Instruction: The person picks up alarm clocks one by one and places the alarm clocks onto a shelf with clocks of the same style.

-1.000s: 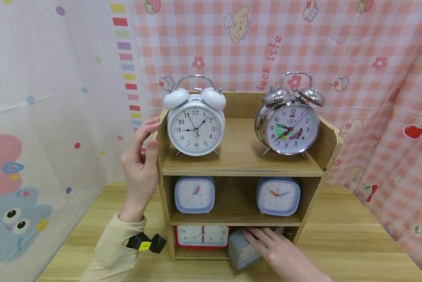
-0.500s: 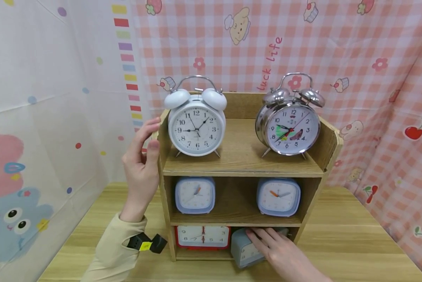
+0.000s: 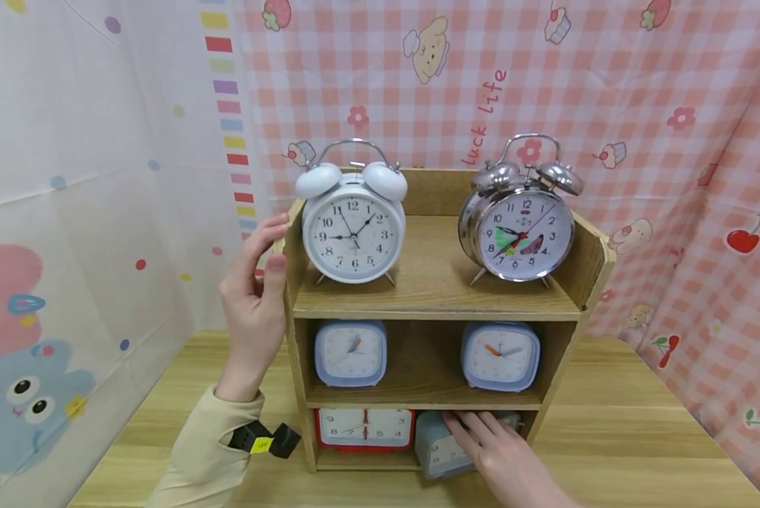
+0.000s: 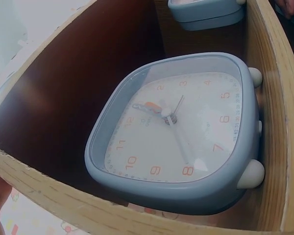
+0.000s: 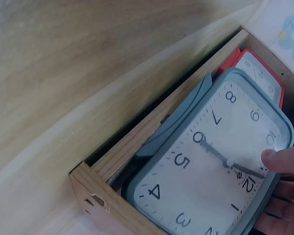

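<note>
A wooden shelf (image 3: 435, 310) with three levels stands on the table. My right hand (image 3: 507, 455) grips a grey-green alarm clock (image 3: 433, 444) at the right of the bottom level. In the right wrist view, the thumb lies on that clock's face and the fingers go behind its top edge. The clock stands askew, its left front corner jutting past the shelf's front. Just left of it sits a red-framed clock (image 3: 365, 429), inside the same level. My left hand (image 3: 252, 303) rests along the shelf's left side panel with fingers loosely extended, holding nothing.
On top stand a white twin-bell clock (image 3: 354, 236) and a silver twin-bell clock (image 3: 527, 236). Two blue clocks, left (image 3: 351, 353) and right (image 3: 501, 356), occupy the middle level. The wooden table (image 3: 634, 437) extends to the right; patterned cloth (image 3: 672, 176) hangs behind.
The grey-green clock has shifted right and slightly deeper into the bottom level, with my right hand holding it. My left hand has stayed by the side panel.
</note>
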The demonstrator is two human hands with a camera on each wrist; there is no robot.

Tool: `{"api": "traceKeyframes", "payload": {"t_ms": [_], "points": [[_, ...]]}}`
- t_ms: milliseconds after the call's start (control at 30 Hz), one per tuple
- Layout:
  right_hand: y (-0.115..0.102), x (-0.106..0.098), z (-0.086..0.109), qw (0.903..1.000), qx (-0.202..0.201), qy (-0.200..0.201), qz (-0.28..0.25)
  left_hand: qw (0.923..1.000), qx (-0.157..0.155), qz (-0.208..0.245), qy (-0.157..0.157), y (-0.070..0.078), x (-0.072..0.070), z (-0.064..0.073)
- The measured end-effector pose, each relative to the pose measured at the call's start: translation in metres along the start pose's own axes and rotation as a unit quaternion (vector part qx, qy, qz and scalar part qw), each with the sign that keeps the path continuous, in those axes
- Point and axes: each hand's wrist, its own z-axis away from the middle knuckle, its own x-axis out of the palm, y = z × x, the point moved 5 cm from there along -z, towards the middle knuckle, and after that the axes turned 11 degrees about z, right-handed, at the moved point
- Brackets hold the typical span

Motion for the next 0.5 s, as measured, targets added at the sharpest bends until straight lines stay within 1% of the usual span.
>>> {"api": "traceKeyframes", "payload": {"t_ms": [133,333,500], "points": [[-0.002,0.0009,-0.0012,0.9998,0.017,-0.005,0.006,1.0,-0.002,0.002,0.002,-0.0005,-0.0002,0.0005],[-0.005,0.0022,-0.0036,0.9985,0.036,-0.034,0.024,1.0,-0.004,0.005,0.002,-0.0008,0.0,0.0004],[-0.0061,0.0041,-0.0036,0.9971,0.043,-0.053,0.034,1.0,-0.007,0.005,0.001,-0.001,0.0001,0.0004]]}}
